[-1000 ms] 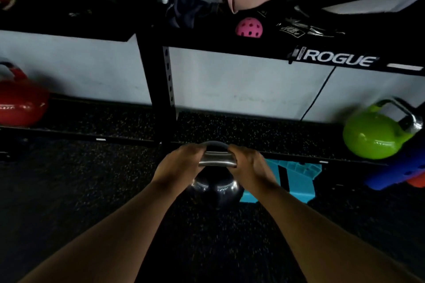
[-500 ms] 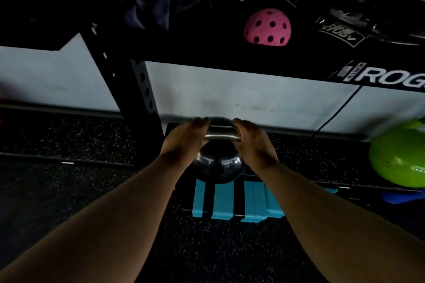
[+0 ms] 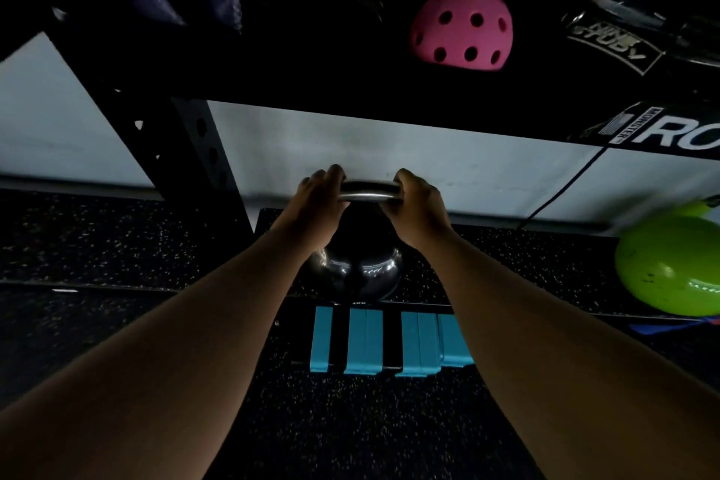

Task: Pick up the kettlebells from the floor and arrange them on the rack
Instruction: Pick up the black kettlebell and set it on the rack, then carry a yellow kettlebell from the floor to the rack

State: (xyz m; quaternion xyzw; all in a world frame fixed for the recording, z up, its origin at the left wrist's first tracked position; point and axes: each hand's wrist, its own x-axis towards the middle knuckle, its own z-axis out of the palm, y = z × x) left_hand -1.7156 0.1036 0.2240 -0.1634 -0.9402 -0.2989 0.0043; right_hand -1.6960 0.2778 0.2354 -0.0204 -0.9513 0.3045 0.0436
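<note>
The rack (image 3: 202, 152) fills the view: a black upright with bolt holes to the left, a cluttered top shelf (image 3: 350, 82) overhead carrying a pink ball (image 3: 461, 29), and a speckled lower shelf (image 3: 117, 238) running along the pale wall (image 3: 389, 152); a green kettlebell (image 3: 670, 265) sits on that lower shelf at the right, partly cut off by the frame; blue blocks (image 3: 389, 343) lie on the floor just in front of the shelf lip. The dark kettlebell (image 3: 356, 269) is over the lower shelf right of the upright, its base at or just above the surface; I cannot tell whether it touches. The left hand (image 3: 311, 207) and the right hand (image 3: 419, 210) are each wrapped shut around an end of the steel handle (image 3: 370, 193), bare metal showing between them.

The step in hand looks like setting the bell down; done well, it goes down level, base flat, weight lowered and not dropped, hands loosening only once the shelf bears it.

Room: the upright stands near on the left, so any drift should go right, where open shelf runs to the green bell; the top shelf hangs low above the knuckles, so little lift is spare; the front lip lies just under the bell's near side, so it should seat further back.
</note>
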